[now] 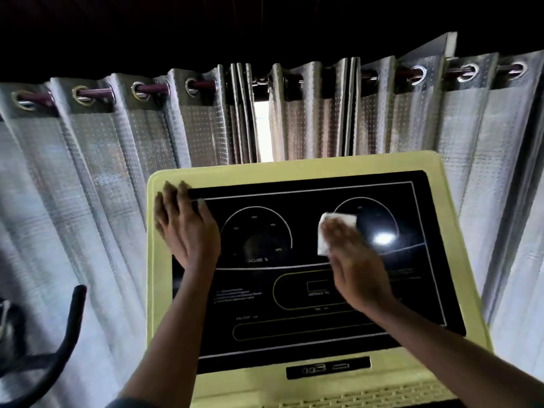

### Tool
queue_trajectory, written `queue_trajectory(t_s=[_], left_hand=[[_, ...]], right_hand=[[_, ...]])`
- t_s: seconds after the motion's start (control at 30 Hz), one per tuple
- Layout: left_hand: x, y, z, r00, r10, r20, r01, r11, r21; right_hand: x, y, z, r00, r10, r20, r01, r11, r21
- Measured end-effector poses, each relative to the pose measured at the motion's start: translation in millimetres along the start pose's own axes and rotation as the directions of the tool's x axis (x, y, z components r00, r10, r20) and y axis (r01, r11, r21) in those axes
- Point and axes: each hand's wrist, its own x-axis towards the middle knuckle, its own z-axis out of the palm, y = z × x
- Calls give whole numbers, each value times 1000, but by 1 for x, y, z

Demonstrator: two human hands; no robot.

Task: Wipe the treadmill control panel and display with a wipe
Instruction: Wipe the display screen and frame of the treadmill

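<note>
The treadmill control panel has a pale yellow-green frame around a black glossy display with two white dial outlines. A white wipe lies flat on the display beside the right dial. My right hand presses on the wipe with straight fingers, covering most of it. My left hand rests flat on the panel's upper left corner, fingers straight, partly on the frame and partly on the display.
Grey dotted curtains hang behind the panel, with a bright gap in the middle. A black curved handlebar stands at the lower left. A small port strip sits in the frame below the display.
</note>
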Motion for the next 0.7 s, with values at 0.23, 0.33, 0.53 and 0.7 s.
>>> queue_trajectory(t_s=[0.23, 0.33, 0.53, 0.7], left_hand=[[-5, -61, -37, 915, -361, 178, 360, 932, 41], [-5, -76, -45, 902, -335, 273, 340, 940, 30], [-21, -92, -53, 931, -259, 256, 296, 947, -120], [-26, -87, -55, 938, -267, 223, 297, 949, -110]], right_hand=[[7, -35, 23, 983, 138, -120, -142, 990, -23], [-10, -43, 27, 989, -144, 30, 145, 989, -29], [40, -37, 11, 953, 270, -141, -268, 963, 34], [-14, -101, 45, 981, -184, 64, 183, 983, 24]])
